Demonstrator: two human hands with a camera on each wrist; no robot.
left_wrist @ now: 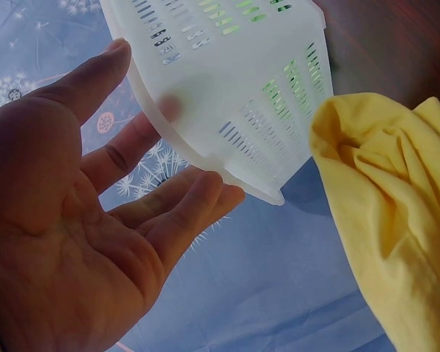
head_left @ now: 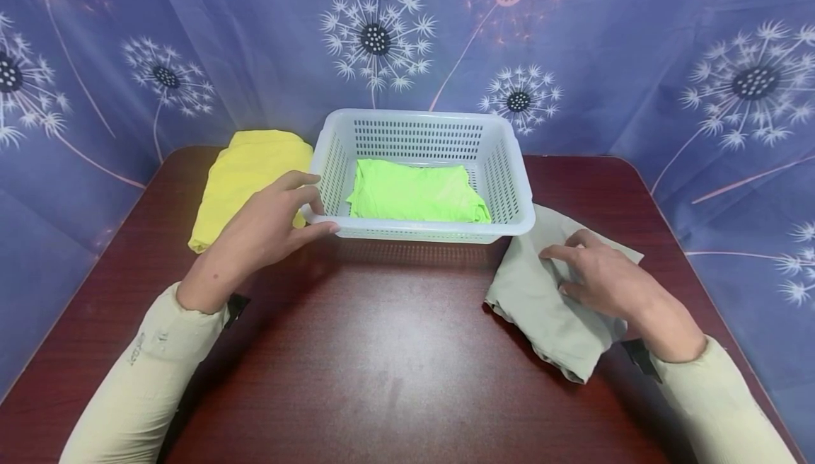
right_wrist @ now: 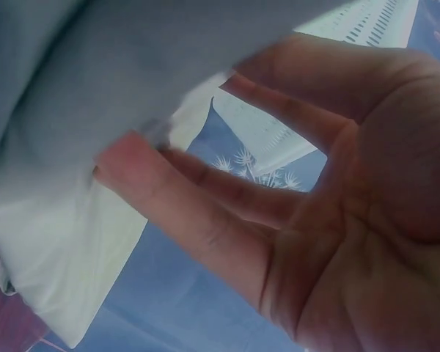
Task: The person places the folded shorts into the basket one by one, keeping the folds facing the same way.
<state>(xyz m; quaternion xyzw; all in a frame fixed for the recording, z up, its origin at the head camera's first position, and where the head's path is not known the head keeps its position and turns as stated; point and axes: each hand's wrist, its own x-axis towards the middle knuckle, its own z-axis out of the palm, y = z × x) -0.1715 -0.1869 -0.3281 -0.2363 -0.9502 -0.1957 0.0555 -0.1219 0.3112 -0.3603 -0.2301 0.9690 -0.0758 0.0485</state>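
Observation:
A pale plastic basket (head_left: 420, 226) stands at the back of the table with a folded neon-green cloth (head_left: 417, 192) inside. My left hand (head_left: 274, 216) is at its front left corner, fingers loosely bent. One fingertip shows through the translucent wall in the left wrist view, and the thumb lies close to the rim. To the right, my right hand (head_left: 601, 276) is over a folded grey cloth (head_left: 541, 308), fingers spread and slightly bent. In the right wrist view its fingertips meet the grey fabric (right_wrist: 66, 220). The grey cloth's far end reaches the basket's front right corner.
A folded yellow cloth (head_left: 251, 167) lies left of the basket, partly behind the left hand. Everything sits on a dark red-brown table (head_left: 395, 351). A blue curtain (head_left: 255, 25) with dandelion prints hangs close behind and along both sides.

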